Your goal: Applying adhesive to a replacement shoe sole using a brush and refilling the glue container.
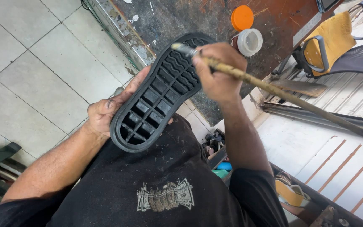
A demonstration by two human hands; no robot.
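While my left hand (106, 110) cups the black rubber sole (158, 90) by its heel edge above my lap, right hand (219, 71) pinches the brush (248, 77). Sole looks light, flexy; hold by the rim.

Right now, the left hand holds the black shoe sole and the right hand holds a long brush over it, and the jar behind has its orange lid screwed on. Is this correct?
Not quite. The head view shows the jar open; its orange lid lies beside it on the worktable. The rest holds: the left hand holds the black shoe sole, the right hand the long brush.
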